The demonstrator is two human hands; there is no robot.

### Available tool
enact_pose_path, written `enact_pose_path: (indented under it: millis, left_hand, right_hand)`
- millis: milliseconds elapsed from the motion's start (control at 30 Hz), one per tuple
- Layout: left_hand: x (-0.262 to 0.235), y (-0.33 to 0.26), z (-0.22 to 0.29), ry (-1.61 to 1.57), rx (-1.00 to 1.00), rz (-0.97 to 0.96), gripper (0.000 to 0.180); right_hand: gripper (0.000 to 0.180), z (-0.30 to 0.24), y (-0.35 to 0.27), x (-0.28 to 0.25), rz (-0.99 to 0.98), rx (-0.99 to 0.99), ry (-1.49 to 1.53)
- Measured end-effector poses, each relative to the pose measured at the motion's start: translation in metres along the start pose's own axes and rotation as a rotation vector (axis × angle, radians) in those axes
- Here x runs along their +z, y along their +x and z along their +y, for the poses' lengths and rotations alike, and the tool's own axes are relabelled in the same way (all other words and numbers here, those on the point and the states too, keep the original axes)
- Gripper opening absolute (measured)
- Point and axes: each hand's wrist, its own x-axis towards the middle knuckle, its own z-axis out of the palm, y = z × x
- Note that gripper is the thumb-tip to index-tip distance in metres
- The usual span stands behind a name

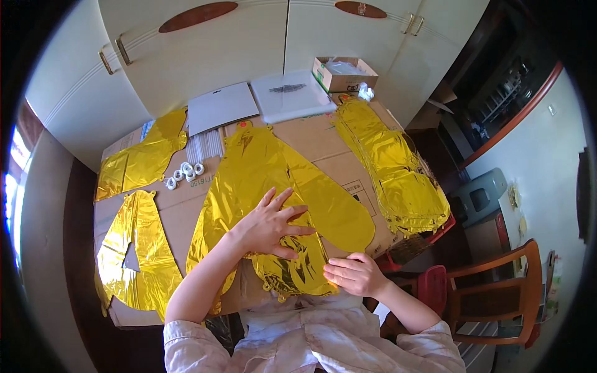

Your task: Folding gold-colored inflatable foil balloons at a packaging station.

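A flat gold foil balloon (255, 168) lies in front of me on the cardboard-covered table, its shiny sheet folded and wrinkled near my body. My left hand (273, 227) rests on it with the fingers spread, pressing on the foil. At the balloon's near right edge, my right hand (356, 273) has its fingers together and curled on the rim of the foil; its thumb is mostly hidden. More flat gold foil balloons lie around: one (140, 255) at the near left, another (140, 158) at the far left, and a stack (404, 180) on the right.
Several small white rolls (183, 173) sit beside a bundle of clear sticks (204, 148). Behind them lie a pale flat board (222, 108) and a clear plastic pack (292, 96). An open carton (345, 76) stands against the cabinets (205, 56). A wooden chair (497, 298) is at the right.
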Motion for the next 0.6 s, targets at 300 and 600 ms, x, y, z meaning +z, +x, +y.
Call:
enact_pose_path:
  millis: [300,600]
  left_hand:
    - [0.002,-0.001,0.000,0.008,0.011,0.001,0.062]
    - [0.000,-0.003,-0.001,0.025,0.007,-0.011,0.063]
  right_hand:
    - [0.014,-0.001,-0.014,-0.011,0.045,0.012,0.166]
    - [0.023,0.112,0.105,0.031,-0.014,0.120,0.113]
